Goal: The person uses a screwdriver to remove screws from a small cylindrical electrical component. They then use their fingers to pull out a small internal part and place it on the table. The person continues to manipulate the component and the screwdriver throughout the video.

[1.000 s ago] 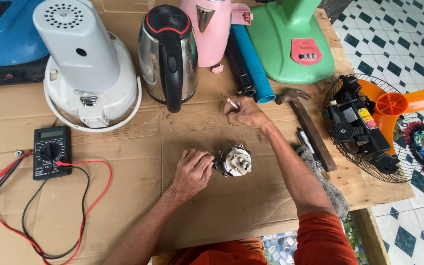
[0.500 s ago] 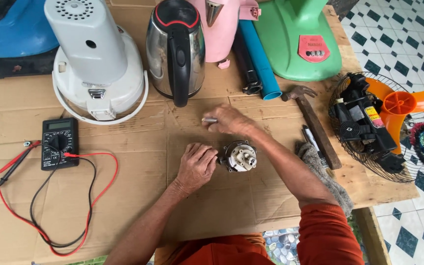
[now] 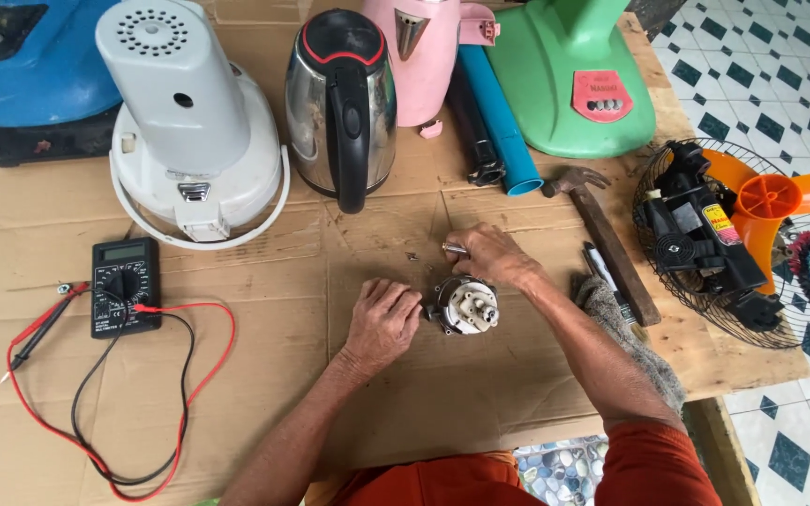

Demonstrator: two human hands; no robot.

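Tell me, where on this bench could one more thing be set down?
Bare cardboard lies between the multimeter and the left hand, and in front of the small motor toward the near edge. The back row is packed: white appliance, kettle, green fan base. The right side is crowded by hammer and fan head.
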